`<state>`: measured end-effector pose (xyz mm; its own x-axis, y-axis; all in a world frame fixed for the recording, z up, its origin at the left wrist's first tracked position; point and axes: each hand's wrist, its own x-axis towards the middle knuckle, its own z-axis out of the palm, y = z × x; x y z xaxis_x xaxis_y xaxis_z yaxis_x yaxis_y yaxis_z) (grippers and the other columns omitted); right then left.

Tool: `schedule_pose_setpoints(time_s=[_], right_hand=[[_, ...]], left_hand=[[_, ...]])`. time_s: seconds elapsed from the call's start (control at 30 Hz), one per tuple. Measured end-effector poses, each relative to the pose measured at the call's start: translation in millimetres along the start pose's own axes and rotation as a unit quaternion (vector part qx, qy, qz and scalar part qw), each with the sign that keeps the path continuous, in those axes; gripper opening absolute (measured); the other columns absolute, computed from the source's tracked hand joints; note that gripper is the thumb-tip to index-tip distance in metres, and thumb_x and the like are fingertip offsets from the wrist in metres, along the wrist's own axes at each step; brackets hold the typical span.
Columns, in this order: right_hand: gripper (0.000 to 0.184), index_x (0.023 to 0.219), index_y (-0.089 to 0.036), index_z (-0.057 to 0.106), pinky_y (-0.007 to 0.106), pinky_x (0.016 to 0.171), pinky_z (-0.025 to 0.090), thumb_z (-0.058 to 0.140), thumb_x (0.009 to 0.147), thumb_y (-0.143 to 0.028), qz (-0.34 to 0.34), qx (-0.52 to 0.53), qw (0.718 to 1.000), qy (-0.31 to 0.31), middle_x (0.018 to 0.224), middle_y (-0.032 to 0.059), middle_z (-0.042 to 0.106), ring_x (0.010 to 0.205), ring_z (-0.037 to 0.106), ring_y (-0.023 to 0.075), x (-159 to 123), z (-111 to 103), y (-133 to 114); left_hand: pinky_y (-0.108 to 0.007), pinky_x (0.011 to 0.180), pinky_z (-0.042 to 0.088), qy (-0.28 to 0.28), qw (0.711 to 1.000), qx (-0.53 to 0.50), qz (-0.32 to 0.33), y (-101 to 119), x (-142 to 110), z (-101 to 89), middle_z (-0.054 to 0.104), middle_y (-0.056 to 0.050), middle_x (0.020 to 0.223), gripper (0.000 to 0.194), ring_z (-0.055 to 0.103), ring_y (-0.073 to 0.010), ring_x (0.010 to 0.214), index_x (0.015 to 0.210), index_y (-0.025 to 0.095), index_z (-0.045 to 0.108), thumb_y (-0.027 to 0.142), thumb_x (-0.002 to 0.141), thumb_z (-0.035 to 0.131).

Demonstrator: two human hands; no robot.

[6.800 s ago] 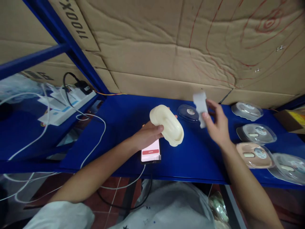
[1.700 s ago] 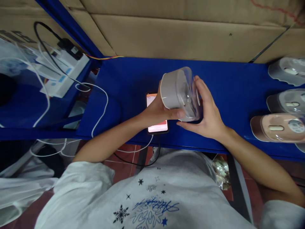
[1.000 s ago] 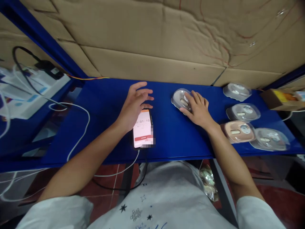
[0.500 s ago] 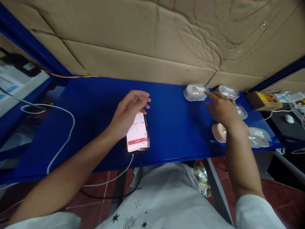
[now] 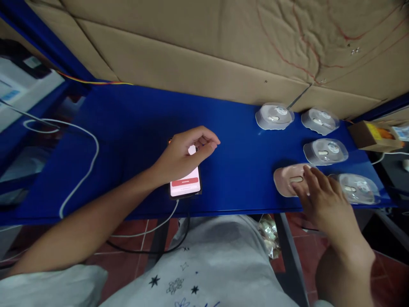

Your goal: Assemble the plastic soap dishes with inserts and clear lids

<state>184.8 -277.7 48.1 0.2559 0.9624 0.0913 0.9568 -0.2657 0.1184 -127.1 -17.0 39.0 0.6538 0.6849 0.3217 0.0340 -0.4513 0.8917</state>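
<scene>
The phone point(image 5: 185, 184) lies on the blue table point(image 5: 233, 175) with its long axis running away from the person and its near end plugged into a white cable point(image 5: 169, 221). Just above it is the person's left hand point(image 5: 183, 155), fingers loosely curled, thumb close to the forefinger, nothing visible between them; I can't tell whether the hand touches the screen.

Well to the right of the phone sits the pink container point(image 5: 281, 181), flat on the table. Its long axis runs roughly left to right, crosswise to the phone's, and its bare rounded end points toward the phone. The pale tab point(image 5: 296, 179) on top lies along that same line. The right hand point(image 5: 329, 202) covers the other end, its fingers bent and spread over the lid; whether they grip or only rest there, I can't tell.

Also right of the phone are four grey containers under clear lids: one point(image 5: 271, 118) farther back, two point(image 5: 315, 123) point(image 5: 319, 154) farther right, and one point(image 5: 361, 189) beyond the right hand.
</scene>
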Motion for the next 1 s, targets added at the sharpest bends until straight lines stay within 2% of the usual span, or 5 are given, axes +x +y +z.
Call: schedule_pose_setpoints(time_s=[0.13,0.33,0.53,0.77,1.0], right_hand=[[0.075,0.168,-0.012,0.038,0.074,0.108,0.054,0.046,0.109,-0.058,-0.038,0.060,0.997,0.028,0.155,0.0305,0.056,0.142,0.055,0.0537,27.6,-5.3,-42.7],[0.092,0.176,-0.043,0.011,0.070,0.125,0.045,0.066,0.103,-0.055,-0.262,0.209,0.935,-0.113,0.186,0.0077,0.011,0.166,0.029,0.0437,57.4,-26.1,-44.3],[0.116,0.175,-0.047,0.000,0.074,0.134,0.015,0.082,0.092,-0.051,-0.305,0.263,0.907,-0.120,0.187,0.0055,-0.006,0.171,0.001,0.0405,112.2,0.3,-40.0],[0.097,0.172,-0.037,0.033,0.068,0.131,0.035,0.079,0.091,-0.066,-0.336,0.351,0.872,-0.066,0.178,0.0127,0.038,0.164,0.036,0.0398,152.0,31.5,-51.5],[0.074,0.161,-0.034,0.052,0.058,0.123,0.051,0.077,0.095,-0.058,-0.318,0.409,0.853,0.054,0.160,0.0091,0.062,0.147,0.060,0.0360,141.6,22.0,-51.2]], left_hand=[[-0.028,0.079,0.054,0.003,1.000,0.017,0.013,-3.8,3.2,-2.4,0.078,-0.003,0.098,0.020,0.071,-0.0148,0.088,0.105,0.021,0.075,0.040,0.103,0.067],[-0.027,0.083,0.057,-0.034,0.997,0.020,0.063,-3.7,1.0,-1.6,0.076,-0.006,0.110,0.020,0.072,-0.0138,0.092,0.117,0.020,0.070,0.035,0.104,0.068],[-0.049,0.112,0.057,-0.116,0.976,0.100,0.153,-10.0,-7.7,7.1,0.058,-0.015,0.154,0.067,0.060,-0.0306,0.142,0.158,0.031,0.046,0.034,0.098,0.076],[-0.070,0.129,0.034,-0.189,0.941,0.266,0.086,-11.5,-8.4,17.5,0.019,-0.025,0.181,0.118,0.030,-0.0474,0.165,0.176,0.034,0.010,0.061,0.088,0.085],[-0.064,0.129,0.035,-0.196,0.942,0.259,0.085,-12.0,2.1,24.8,0.026,-0.021,0.181,0.130,0.033,-0.0430,0.165,0.176,0.036,-0.002,0.068,0.085,0.084]])
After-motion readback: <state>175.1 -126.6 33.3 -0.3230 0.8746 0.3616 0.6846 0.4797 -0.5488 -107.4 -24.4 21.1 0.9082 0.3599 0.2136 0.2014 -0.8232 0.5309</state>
